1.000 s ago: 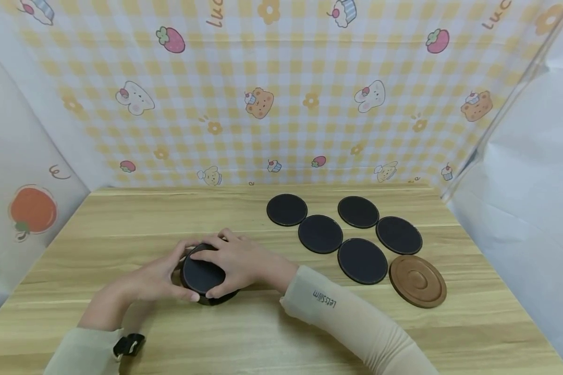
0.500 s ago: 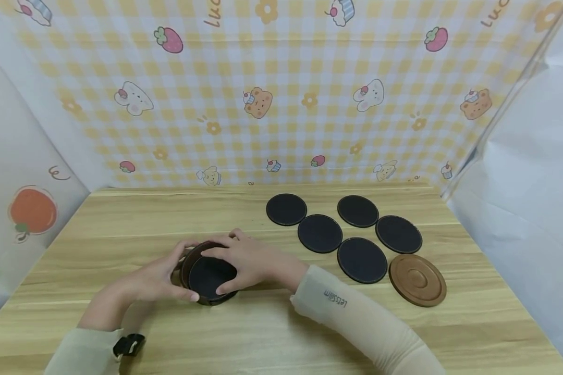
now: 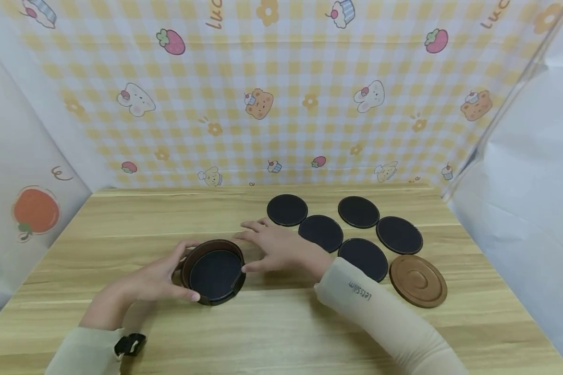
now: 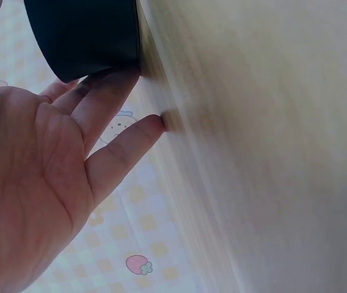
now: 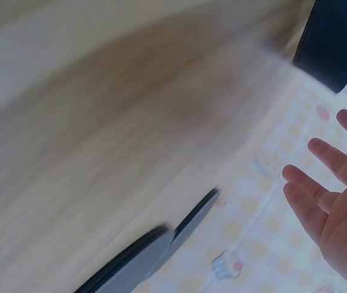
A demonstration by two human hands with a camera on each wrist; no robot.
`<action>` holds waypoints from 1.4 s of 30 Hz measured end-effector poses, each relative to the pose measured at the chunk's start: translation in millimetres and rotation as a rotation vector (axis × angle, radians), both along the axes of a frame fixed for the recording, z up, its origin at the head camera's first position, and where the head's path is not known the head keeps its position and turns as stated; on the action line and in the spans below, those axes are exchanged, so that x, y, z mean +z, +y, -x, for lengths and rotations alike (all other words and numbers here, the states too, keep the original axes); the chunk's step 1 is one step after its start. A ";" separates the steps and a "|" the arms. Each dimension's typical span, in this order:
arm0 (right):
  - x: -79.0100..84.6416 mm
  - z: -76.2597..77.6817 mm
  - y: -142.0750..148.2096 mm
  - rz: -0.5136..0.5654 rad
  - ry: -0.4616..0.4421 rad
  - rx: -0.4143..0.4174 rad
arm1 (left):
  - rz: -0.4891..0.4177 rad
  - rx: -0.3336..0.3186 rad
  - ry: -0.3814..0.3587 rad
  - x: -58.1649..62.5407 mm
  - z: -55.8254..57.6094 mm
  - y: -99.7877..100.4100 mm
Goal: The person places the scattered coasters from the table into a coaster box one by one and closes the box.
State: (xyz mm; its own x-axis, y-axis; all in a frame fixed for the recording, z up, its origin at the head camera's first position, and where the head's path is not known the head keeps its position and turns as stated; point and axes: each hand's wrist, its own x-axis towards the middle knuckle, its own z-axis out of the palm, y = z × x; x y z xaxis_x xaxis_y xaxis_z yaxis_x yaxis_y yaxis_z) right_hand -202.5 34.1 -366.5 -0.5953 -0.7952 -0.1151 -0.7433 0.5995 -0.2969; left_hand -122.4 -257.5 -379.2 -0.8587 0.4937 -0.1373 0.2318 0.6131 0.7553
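My left hand (image 3: 157, 277) holds the left side of a round, dark coaster holder (image 3: 214, 245), its thumb at the near side and its fingers round the far side. A black coaster (image 3: 216, 273) lies flat inside the holder, within its brown inner wall. In the left wrist view the holder's black outer wall (image 4: 88, 39) rests against the fingers. My right hand (image 3: 279, 249) is just right of the holder, fingers spread and holding nothing. The right wrist view shows these fingers (image 5: 329, 162) apart from the holder's wall (image 5: 335, 46).
Several black round coasters, such as the far one (image 3: 287, 210) and the nearer one (image 3: 358, 258), lie flat on the wooden table (image 3: 272, 333) to the right. A brown wooden disc (image 3: 418, 281) lies beside them. A checked cloth (image 3: 281, 67) hangs behind.
The right hand set a black coaster down into the holder, let go and moved right, towards the other coasters. The left hand has stayed at the holder.
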 end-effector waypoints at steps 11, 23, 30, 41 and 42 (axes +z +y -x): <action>-0.2 23.0 27.6 -0.033 0.043 -0.106 | 0.023 0.010 -0.009 0.0 -0.1 0.2; -2.4 55.7 44.2 0.004 0.012 -0.206 | 0.024 0.015 -0.014 -0.1 -0.1 0.6; -8.6 75.8 53.5 0.001 -0.017 -0.241 | 0.003 0.009 -0.024 -1.0 -0.2 0.8; -16.5 92.7 56.5 -0.021 -0.065 -0.294 | 0.005 0.013 -0.016 0.0 0.6 0.1; -16.5 93.2 56.0 -0.026 -0.071 -0.302 | 0.007 0.014 -0.019 0.0 0.6 0.3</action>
